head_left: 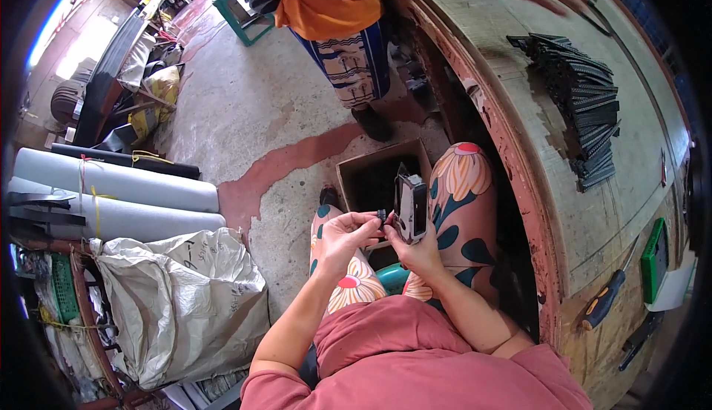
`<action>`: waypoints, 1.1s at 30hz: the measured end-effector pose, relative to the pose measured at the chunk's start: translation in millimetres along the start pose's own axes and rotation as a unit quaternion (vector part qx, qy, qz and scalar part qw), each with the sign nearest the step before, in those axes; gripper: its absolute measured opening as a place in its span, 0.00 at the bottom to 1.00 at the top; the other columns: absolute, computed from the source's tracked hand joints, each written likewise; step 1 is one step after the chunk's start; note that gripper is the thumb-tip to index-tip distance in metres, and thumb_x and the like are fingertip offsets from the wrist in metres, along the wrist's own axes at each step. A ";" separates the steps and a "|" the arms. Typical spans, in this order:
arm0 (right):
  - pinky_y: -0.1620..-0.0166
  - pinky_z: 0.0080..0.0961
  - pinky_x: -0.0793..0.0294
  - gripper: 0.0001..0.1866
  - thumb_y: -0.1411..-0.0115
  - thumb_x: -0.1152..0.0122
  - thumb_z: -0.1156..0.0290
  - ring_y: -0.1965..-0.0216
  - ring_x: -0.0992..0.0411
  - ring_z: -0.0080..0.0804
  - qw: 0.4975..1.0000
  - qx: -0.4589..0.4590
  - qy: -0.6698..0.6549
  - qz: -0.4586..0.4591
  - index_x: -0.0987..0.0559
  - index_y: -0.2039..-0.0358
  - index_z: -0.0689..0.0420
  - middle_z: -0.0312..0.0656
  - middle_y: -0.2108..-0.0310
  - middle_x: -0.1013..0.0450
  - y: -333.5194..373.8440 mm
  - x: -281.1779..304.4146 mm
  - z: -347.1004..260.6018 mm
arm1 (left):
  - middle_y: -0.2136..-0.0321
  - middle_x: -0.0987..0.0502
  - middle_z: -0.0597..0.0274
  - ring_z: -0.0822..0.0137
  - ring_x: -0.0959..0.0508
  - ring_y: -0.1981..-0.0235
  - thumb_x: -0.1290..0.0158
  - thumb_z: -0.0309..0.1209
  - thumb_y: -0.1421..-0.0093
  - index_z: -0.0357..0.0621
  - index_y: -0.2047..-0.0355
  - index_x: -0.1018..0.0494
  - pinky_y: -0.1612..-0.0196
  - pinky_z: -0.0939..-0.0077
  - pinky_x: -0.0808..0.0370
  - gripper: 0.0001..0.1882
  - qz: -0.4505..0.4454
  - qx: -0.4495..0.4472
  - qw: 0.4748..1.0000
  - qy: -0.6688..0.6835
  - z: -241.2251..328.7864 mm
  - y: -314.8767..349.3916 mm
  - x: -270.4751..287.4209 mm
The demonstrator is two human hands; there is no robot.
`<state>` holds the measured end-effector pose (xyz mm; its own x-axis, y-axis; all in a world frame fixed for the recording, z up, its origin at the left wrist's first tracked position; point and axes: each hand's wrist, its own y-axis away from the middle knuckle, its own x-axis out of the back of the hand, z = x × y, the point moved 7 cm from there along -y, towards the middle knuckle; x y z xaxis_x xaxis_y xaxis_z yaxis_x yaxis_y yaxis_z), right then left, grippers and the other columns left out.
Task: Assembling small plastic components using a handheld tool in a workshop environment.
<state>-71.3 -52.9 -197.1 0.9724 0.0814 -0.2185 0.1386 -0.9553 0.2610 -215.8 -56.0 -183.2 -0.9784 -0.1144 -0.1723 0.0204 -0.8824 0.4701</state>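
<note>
Above my lap, my right hand [417, 253] is closed round the lower end of a boxy black and pale grey thing [410, 206], which stands upright in it; its kind I cannot make out. Beside it, my left hand [350, 236] pinches a small black piece [381, 215] between thumb and fingers, and the fingertips of both hands nearly meet there. Just beyond my hands, an open cardboard box [347, 180] sits on the floor between my knees, its inside dark.
At right runs a wooden workbench [512, 87] with a pile of black ridged strips [586, 106], a screwdriver [604, 300] and a green tray [653, 260]. A person in orange [334, 13] stands ahead, one hand over the bench. At left lie grey rolls [119, 180] and a white sack [185, 284].
</note>
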 end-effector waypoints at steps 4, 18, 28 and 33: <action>0.66 0.18 0.27 0.11 0.48 0.40 0.79 0.69 0.27 0.20 1.000 0.000 -0.022 0.020 0.27 0.62 0.62 0.37 0.69 0.26 -1.2 3.2 7.1 | 0.70 0.22 0.59 0.72 0.21 0.70 0.42 0.26 0.45 0.33 0.65 0.25 0.65 0.82 0.22 0.09 0.001 -0.025 1.000 0.001 -3.3 1.7 -2.1; 0.65 0.19 0.26 0.13 0.48 0.40 0.80 0.68 0.26 0.21 0.995 0.085 -0.035 0.038 0.28 0.61 0.62 0.37 0.69 0.26 -3.6 3.9 2.4 | 0.65 0.23 0.55 0.75 0.23 0.71 0.43 0.24 0.45 0.31 0.67 0.25 0.65 0.83 0.24 0.07 0.047 -0.091 0.994 -0.033 4.7 8.7 -11.9; 0.65 0.20 0.26 0.12 0.50 0.38 0.77 0.70 0.26 0.22 0.998 0.046 -0.001 0.041 0.26 0.63 0.61 0.37 0.71 0.25 -1.4 2.2 9.9 | 0.70 0.22 0.57 0.75 0.22 0.72 0.43 0.22 0.45 0.31 0.68 0.25 0.67 0.84 0.25 0.06 0.042 -0.115 0.991 -0.062 5.8 7.2 -5.8; 0.69 0.27 0.30 0.12 0.54 0.37 0.74 0.73 0.26 0.35 0.973 0.172 0.154 -0.005 0.28 0.68 0.59 0.43 0.75 0.28 4.7 -6.3 -23.3 | 0.73 0.21 0.57 0.72 0.21 0.74 0.42 0.22 0.46 0.30 0.70 0.25 0.68 0.81 0.23 0.06 0.053 -0.099 0.989 -0.095 30.6 2.2 28.3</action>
<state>-72.4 -51.2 -172.6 0.9888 0.1218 0.0868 0.1289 -0.9882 -0.0823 -249.8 -47.2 -160.6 -0.9892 -0.1394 0.0442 0.1462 -0.9442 0.2950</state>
